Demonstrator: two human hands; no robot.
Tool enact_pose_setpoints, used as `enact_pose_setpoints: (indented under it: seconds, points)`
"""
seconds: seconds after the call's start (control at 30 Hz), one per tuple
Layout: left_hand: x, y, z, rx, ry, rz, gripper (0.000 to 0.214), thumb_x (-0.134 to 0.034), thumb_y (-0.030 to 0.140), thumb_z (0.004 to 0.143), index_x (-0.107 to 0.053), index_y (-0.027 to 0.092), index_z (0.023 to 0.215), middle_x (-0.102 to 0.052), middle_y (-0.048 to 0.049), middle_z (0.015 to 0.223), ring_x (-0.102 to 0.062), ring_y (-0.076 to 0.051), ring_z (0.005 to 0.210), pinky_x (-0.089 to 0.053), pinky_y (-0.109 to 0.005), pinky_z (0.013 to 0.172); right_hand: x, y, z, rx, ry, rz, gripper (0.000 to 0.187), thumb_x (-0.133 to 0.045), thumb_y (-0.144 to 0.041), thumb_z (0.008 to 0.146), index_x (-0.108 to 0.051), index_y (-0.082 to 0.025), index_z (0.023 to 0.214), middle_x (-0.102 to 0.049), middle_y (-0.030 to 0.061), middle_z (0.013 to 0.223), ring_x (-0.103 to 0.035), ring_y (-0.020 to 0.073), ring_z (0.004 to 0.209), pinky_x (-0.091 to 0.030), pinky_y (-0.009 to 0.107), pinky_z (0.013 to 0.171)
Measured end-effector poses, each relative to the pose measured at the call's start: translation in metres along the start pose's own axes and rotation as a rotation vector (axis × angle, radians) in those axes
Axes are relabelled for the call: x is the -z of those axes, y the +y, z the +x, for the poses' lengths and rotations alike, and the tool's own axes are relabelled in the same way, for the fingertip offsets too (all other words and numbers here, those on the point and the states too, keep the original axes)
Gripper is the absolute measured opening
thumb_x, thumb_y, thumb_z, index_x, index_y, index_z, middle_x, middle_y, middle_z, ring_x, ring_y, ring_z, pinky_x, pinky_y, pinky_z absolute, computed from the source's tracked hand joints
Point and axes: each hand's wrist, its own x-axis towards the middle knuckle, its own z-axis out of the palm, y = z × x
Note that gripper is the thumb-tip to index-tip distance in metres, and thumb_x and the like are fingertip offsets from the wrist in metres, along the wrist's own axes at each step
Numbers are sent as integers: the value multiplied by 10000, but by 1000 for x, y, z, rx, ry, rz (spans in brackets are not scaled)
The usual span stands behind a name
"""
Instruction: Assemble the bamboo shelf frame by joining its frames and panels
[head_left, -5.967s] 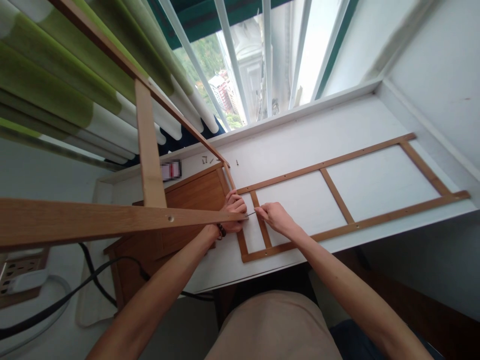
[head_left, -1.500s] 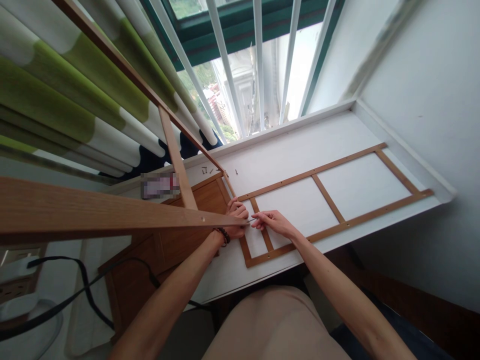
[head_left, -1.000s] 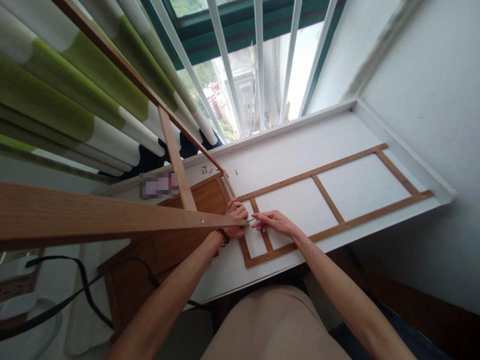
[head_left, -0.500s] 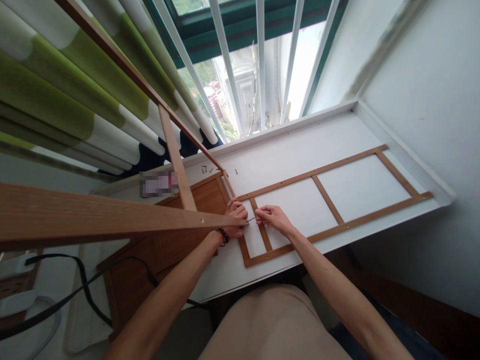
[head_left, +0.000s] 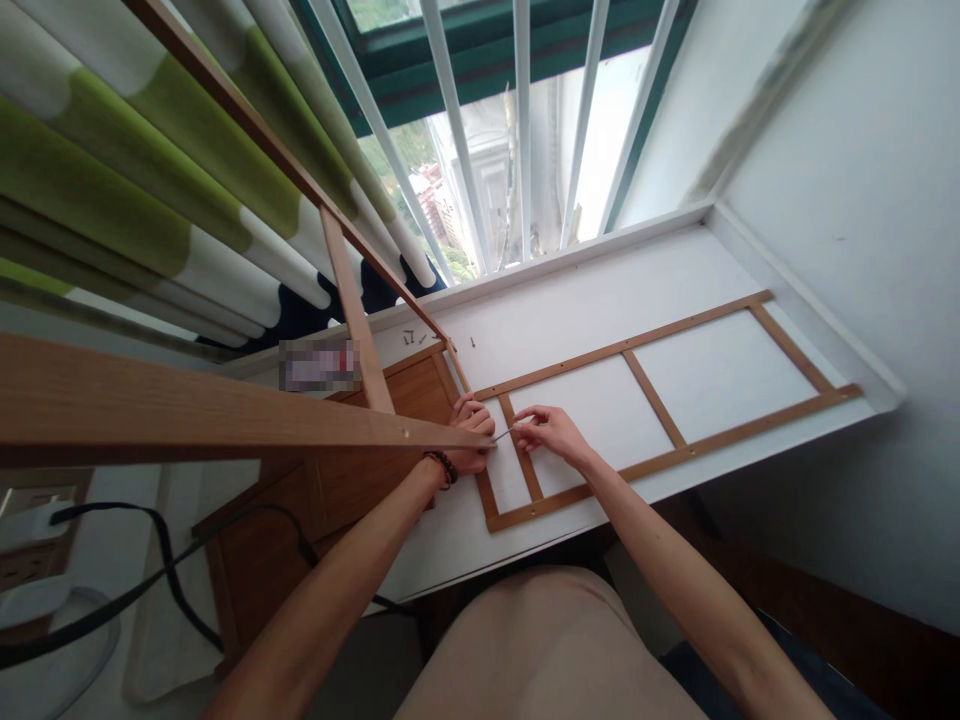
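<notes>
A long wooden frame stands tilted up to the left, its lower end at the flat wooden frame. Around that lower end my left hand is closed, a beaded bracelet on the wrist. My right hand pinches a thin metal hex key by its outer end. The key's other tip meets the end of the raised frame, beside my left fingers. Any screw head there is too small to make out.
Several loose screws lie on the white ledge. A brown wooden panel rests at left, near a blurred packet. Black cable runs from a wall socket. Curtains and window bars border the ledge.
The fingers of my right hand have shifted slightly around the end of the hex key. My left hand stays on the frame; the view has tipped a little.
</notes>
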Motion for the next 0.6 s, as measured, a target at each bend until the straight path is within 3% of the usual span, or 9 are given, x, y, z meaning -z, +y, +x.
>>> enact_pose_setpoints:
  seconds: [0.17,0.33,0.43,0.5,0.6]
  points:
    - [3,1,1,5,-27,-20,100,-488,115,607,-511,204,644,-524,-34,717,-416,-224,899,-182,-480,1002,1,0,-3,-19,16,51,323,-709,-382,613,-647,-100,757,-655,57,635,-632,146,570,-536,261,569]
    - [6,2,4,-18,-17,-14,77,-497,125,609,-510,194,640,-523,-35,703,-427,-222,889,-177,-478,1008,5,6,-7,66,-54,5,343,-709,-362,607,-676,-125,852,-691,58,752,-641,156,675,-527,295,706]
    - [9,3,5,-23,-33,7,85,-498,129,615,-526,188,668,-535,-42,727,-434,-226,909,-172,-477,1018,4,13,-5,104,-30,-57,335,-697,-358,615,-677,-138,866,-688,43,714,-626,147,632,-522,292,682]
    - [13,4,4,-32,-59,23,132,-499,135,623,-552,182,735,-557,-57,801,-436,-233,957,-166,-471,1029,2,16,-4,109,14,-76,324,-679,-371,630,-675,-135,853,-679,38,673,-615,144,594,-522,293,645]
    - [21,6,0,-27,-72,53,358,-538,167,605,-560,160,962,-527,-107,1091,-374,-272,1126,-134,-478,1045,-2,16,-3,115,26,-97,322,-671,-379,635,-672,-135,844,-667,33,635,-607,143,569,-520,290,613]
